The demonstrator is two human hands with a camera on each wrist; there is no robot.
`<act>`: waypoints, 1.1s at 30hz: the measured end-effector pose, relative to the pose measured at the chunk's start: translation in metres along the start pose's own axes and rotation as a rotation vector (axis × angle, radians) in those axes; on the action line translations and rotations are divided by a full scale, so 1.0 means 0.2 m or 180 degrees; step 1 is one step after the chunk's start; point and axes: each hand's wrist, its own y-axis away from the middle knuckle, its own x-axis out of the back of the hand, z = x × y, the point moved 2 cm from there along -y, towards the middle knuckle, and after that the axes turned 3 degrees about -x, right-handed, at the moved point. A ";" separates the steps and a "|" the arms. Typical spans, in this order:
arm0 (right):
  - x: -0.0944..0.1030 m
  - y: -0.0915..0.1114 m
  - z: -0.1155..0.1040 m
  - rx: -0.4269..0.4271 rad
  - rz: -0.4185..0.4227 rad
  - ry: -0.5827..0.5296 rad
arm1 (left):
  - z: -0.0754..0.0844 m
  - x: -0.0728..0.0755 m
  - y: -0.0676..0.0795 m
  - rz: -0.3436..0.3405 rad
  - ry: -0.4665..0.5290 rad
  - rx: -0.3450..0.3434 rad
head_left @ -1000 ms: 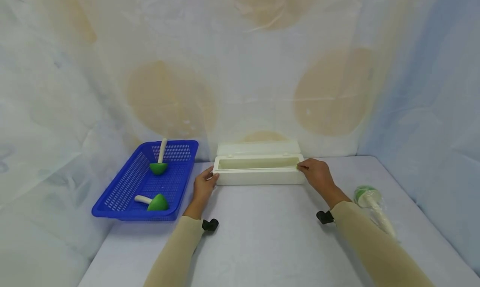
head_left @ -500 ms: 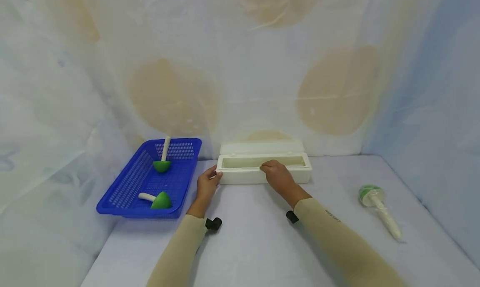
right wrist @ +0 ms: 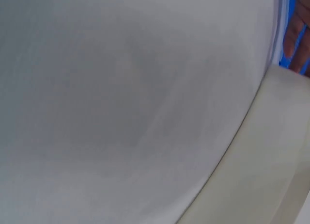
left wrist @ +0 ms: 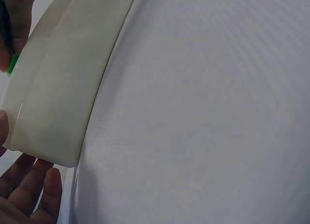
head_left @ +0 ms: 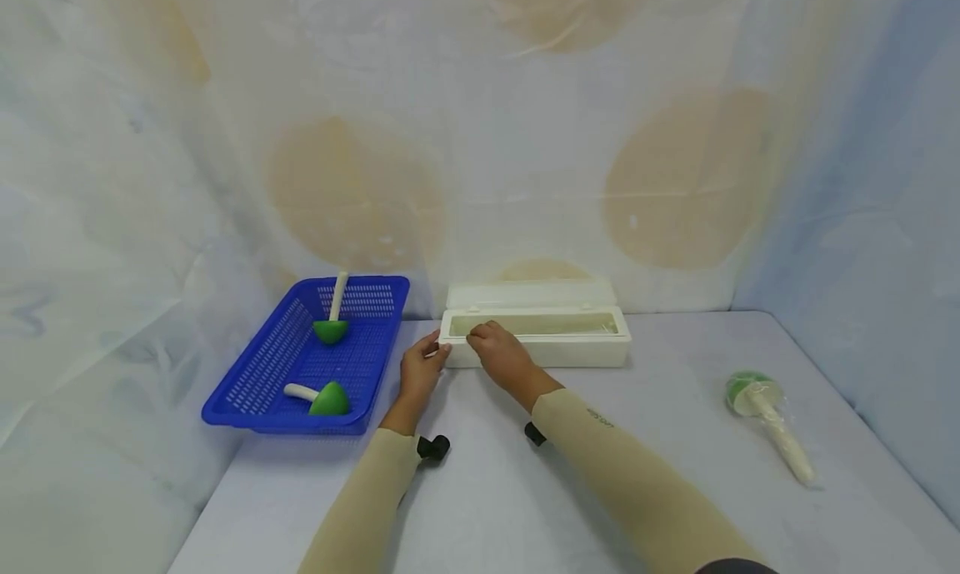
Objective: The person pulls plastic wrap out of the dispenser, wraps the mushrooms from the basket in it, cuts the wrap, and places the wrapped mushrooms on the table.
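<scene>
1. Leftward along the box's front rim, the right hand (head_left: 502, 353) has travelled since a second ago, from the far right end to near the left end; the left hand (head_left: 422, 372) remains at that left end.
2. Nearest, two beige sleeves (head_left: 600, 457) reach over the white tabletop (head_left: 480, 491), the right one slanting across its middle; a black device (head_left: 432, 449) sits at the left wrist.
3. To the right, well apart from both hands, a green-headed tool in clear wrapping (head_left: 774, 424) lies aslant.
4. To the left, just beside the left forearm, stands a blue basket (head_left: 255, 418). Within it, the nearer green-headed tool (head_left: 330, 399) lies sideways; the farther one (head_left: 331, 331) has its white handle leaning on the back wall.
5. Farther on, the white box (head_left: 558, 355) lies lengthwise. The left grip holds its end, thumb on the front; the right grip pinches a small green piece (left wrist: 13, 64) at the rim, its hand hiding part of the opening.
6. Behind, the raised lid (head_left: 532, 293) stands before a spotted curtain (head_left: 525, 141).
</scene>
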 end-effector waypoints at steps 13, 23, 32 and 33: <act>-0.08 -0.07 -0.17 0.0026 -0.0180 0.0385 | -0.01 0.00 0.00 -0.0031 0.0047 -0.0094; 0.02 -0.04 -0.07 -0.0355 -0.0941 -0.0752 | 0.02 0.01 -0.01 -0.0123 -0.0001 -0.0070; 0.25 0.24 0.41 -0.0885 -0.0516 -0.0921 | 0.29 -0.02 0.01 -0.0056 -0.1526 -0.1070; 0.28 0.27 0.47 -0.1032 -0.0577 -0.0925 | 0.34 -0.03 0.00 -0.0121 -0.1631 -0.1233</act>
